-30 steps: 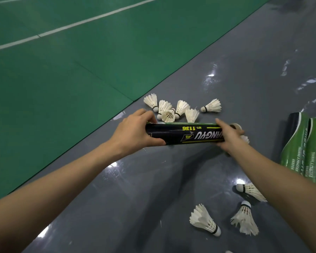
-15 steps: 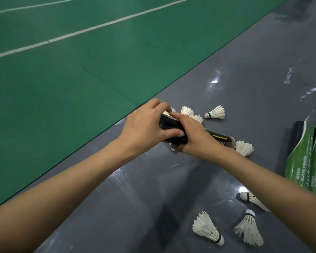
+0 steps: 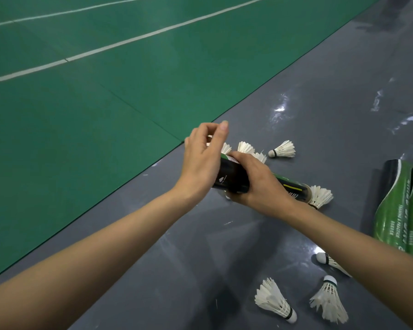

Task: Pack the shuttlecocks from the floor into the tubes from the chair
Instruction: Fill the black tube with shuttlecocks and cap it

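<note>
My right hand [image 3: 258, 181] grips a black shuttlecock tube [image 3: 231, 178] around its middle and holds it slanted just above the grey floor. The tube's right end [image 3: 304, 191] points at a shuttlecock [image 3: 321, 196]. My left hand [image 3: 204, 158] is at the tube's left end with the thumb raised and the fingers curled away from me. What they hold, if anything, is hidden. White shuttlecocks lie behind the tube [image 3: 246, 147], one apart to the right [image 3: 281, 149], and three in the near right [image 3: 275, 300].
Two green tubes [image 3: 401, 206] lie side by side at the right edge, with a dark one beside them. The green court mat [image 3: 81, 115] with white lines borders the grey floor [image 3: 177, 258] on the left.
My right hand slid from the tube's right end to its middle. My left hand let go of its full grip on the left end and lifted, thumb up. The tube tilted.
</note>
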Demonstrator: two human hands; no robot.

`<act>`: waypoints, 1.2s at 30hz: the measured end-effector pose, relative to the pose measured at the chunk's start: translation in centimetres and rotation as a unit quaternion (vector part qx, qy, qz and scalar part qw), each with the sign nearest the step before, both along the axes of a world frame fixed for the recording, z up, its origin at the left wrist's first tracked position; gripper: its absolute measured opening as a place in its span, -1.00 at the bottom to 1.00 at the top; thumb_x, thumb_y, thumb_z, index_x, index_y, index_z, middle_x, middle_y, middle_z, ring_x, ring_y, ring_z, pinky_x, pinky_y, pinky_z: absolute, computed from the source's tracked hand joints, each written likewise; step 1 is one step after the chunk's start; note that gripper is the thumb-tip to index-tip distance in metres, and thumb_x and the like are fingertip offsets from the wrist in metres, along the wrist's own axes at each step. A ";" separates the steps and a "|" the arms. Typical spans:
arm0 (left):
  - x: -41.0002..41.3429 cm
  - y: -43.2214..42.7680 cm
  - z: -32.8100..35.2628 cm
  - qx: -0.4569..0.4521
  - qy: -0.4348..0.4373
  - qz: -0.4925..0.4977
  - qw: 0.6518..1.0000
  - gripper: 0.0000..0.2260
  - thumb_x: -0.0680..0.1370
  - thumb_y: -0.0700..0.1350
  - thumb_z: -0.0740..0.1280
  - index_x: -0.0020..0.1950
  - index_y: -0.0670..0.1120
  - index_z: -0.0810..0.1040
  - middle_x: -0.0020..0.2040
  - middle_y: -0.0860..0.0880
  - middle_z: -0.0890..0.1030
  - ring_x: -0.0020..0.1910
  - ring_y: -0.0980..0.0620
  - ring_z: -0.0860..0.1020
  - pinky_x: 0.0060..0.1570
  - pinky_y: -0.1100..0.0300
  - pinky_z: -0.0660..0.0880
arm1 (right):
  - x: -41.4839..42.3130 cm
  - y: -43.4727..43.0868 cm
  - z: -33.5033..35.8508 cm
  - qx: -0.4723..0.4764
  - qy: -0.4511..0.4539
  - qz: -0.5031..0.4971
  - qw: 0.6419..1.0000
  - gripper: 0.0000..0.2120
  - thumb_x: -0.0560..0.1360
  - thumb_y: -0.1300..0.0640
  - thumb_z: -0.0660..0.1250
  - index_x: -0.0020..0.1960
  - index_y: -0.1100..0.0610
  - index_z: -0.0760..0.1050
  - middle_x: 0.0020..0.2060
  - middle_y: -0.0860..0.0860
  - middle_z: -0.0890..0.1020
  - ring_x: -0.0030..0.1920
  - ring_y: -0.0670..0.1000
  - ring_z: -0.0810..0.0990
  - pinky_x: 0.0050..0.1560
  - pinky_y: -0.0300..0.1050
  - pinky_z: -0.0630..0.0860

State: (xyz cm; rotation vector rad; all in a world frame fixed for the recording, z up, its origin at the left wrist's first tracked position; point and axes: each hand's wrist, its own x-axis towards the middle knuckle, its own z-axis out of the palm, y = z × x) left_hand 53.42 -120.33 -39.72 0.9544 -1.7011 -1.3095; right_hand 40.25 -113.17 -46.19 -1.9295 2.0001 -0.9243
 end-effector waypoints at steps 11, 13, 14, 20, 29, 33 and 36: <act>1.9 -2.8 -0.7 0.092 0.021 -0.237 0.967 -0.51 0.34 -0.03 0.44 0.22 0.10 0.36 0.21 0.02 0.39 0.19 0.11 0.41 0.11 0.21 0.42 | -1.1 -0.1 -0.2 -0.015 -0.029 -0.030 0.999 -0.25 0.24 0.10 0.51 0.38 0.08 0.32 0.22 -0.04 0.49 0.23 0.01 0.45 0.24 0.14 0.40; 2.2 -2.6 -1.1 0.043 -0.012 -0.205 0.978 -0.49 0.38 0.16 0.40 0.25 0.03 0.39 0.13 0.06 0.48 0.08 0.14 0.48 -0.03 0.29 0.42 | -1.3 0.0 0.0 -0.031 -0.041 -0.039 0.998 -0.25 0.24 0.15 0.53 0.37 0.08 0.33 0.22 -0.05 0.49 0.24 0.00 0.45 0.26 0.13 0.39; 2.3 -2.4 -1.3 0.010 -0.034 -0.189 0.981 -0.49 0.40 0.23 0.34 0.26 0.02 0.40 0.06 0.10 0.51 0.02 0.16 0.49 -0.06 0.30 0.41 | -1.3 0.0 0.1 -0.034 -0.044 -0.039 0.998 -0.25 0.24 0.16 0.54 0.37 0.08 0.34 0.23 -0.05 0.49 0.25 0.00 0.45 0.27 0.13 0.39; 2.9 -1.7 -1.8 -0.090 -0.080 -0.195 0.973 -0.60 0.55 0.10 0.17 0.40 0.13 0.34 0.29 0.17 0.40 0.20 0.28 0.38 0.27 0.31 0.29 | -0.9 -0.1 -0.3 -0.024 -0.038 -0.036 0.998 -0.26 0.23 0.06 0.49 0.37 0.06 0.33 0.23 -0.05 0.49 0.22 -0.03 0.45 0.24 0.15 0.39; 2.9 -2.1 -2.9 -0.129 -0.115 -0.224 0.959 -0.56 0.57 0.23 0.02 0.45 0.25 0.20 0.43 0.12 0.27 0.43 0.22 0.20 0.41 0.25 0.17 | -0.7 -0.3 -0.3 -0.027 -0.043 -0.024 0.998 -0.27 0.23 0.05 0.47 0.36 0.06 0.34 0.23 -0.07 0.50 0.24 -0.03 0.45 0.24 0.16 0.39; 2.3 -1.6 -3.2 -0.196 -0.165 -0.194 0.947 -0.47 0.56 0.26 -0.14 0.52 0.19 0.02 0.53 0.16 0.07 0.51 0.21 -0.02 0.49 0.13 0.02 | -0.8 -0.7 -0.4 -0.036 -0.044 -0.034 0.998 -0.27 0.23 0.05 0.47 0.37 0.07 0.34 0.23 -0.04 0.50 0.23 -0.01 0.46 0.25 0.14 0.38; 2.4 -1.2 -3.5 -0.224 -0.208 -0.169 0.937 -0.43 0.54 0.27 -0.18 0.53 0.13 0.04 0.53 0.13 0.05 0.51 0.15 0.04 0.41 0.10 0.15 | -0.7 -0.6 -0.7 -0.037 -0.033 -0.028 0.998 -0.28 0.25 0.07 0.48 0.36 0.10 0.34 0.23 -0.02 0.50 0.22 0.02 0.46 0.24 0.16 0.38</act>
